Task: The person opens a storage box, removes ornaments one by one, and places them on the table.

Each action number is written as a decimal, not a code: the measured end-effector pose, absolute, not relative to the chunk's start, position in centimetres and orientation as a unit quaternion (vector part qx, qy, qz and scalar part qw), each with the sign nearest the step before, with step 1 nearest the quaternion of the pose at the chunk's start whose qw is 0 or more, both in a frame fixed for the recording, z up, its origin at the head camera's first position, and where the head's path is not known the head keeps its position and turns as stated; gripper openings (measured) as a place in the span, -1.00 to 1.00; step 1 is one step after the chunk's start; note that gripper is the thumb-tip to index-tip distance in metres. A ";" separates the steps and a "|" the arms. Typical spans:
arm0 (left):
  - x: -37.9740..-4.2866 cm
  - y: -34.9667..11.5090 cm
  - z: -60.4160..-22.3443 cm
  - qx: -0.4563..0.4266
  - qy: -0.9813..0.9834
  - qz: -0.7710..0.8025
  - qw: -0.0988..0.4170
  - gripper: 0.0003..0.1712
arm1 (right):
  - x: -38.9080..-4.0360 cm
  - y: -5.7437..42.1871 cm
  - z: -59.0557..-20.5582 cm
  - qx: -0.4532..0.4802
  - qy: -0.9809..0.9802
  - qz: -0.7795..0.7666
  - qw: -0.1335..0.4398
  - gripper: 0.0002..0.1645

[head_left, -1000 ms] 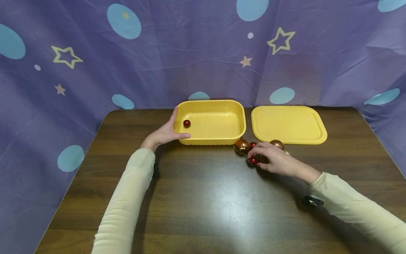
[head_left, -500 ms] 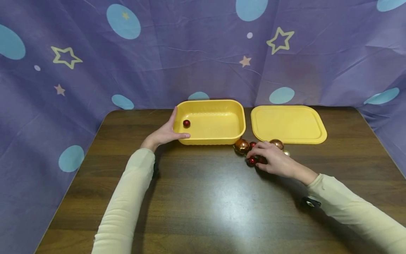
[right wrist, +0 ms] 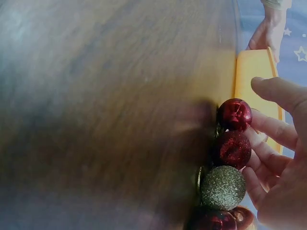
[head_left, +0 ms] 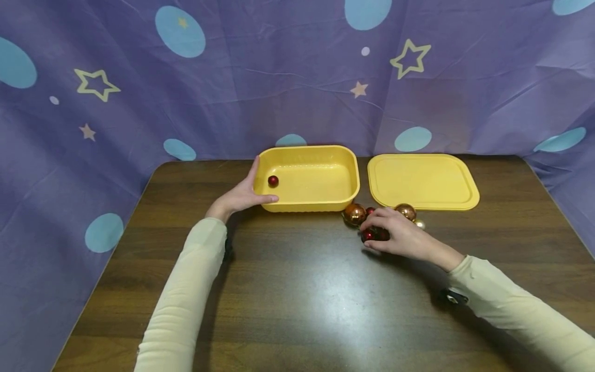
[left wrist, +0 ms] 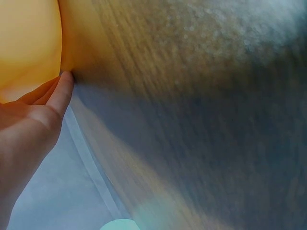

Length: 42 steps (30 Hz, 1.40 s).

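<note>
My left hand (head_left: 241,196) braces the left front corner of a yellow plastic container (head_left: 321,206), its thumb along the front and straight fingers against the left side. One small red bauble (head_left: 273,181) lies inside. To the right, my right hand (head_left: 400,232) hovers low over a cluster of Christmas baubles. In the right wrist view, its fingers are right at a shiny red bauble (right wrist: 235,114), with the thumb standing apart. Beside that bauble sit a glittery red bauble (right wrist: 232,149) and a glittery pale gold bauble (right wrist: 223,188).
A yellow lid (head_left: 423,183) lies flat to the container's right. One copper bauble (head_left: 355,214) sits near the container's front right corner, another below the lid. The brown wooden table (head_left: 297,289) ends at a purple patterned curtain (head_left: 288,93).
My right thumb has shifted left, towards the front of the red bauble, and the hand has edged slightly left. My left hand and the container have stayed put.
</note>
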State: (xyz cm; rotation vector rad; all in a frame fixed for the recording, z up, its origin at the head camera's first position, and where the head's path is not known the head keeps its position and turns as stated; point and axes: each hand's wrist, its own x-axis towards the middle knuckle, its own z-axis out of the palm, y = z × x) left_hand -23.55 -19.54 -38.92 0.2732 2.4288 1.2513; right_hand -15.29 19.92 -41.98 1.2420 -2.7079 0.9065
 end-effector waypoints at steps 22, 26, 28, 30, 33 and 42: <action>-23.5 -19.7 -39.1 0.100 0.867 0.446 0.196 0.41 | -15.8 19.4 -41.2 0.383 -0.847 0.369 0.023 -0.75; -23.5 -19.6 -38.9 0.103 0.868 0.443 0.198 0.40 | -16.1 18.7 -40.5 0.382 -0.834 0.397 0.030 -0.75; -23.5 -19.6 -38.8 0.105 0.868 0.442 0.199 0.39 | -16.3 18.3 -40.1 0.380 -0.829 0.409 0.031 -0.76; -23.5 -19.6 -38.8 0.106 0.869 0.441 0.198 0.38 | -16.5 17.8 -39.7 0.375 -0.826 0.420 0.029 -0.76; -23.5 -19.7 -38.7 0.105 0.871 0.438 0.195 0.39 | -17.1 16.9 -39.2 0.366 -0.823 0.434 0.025 -0.77; -23.5 -19.6 -39.0 0.101 0.871 0.439 0.194 0.43 | -19.0 13.9 -38.5 0.322 -0.816 0.481 -0.005 -0.82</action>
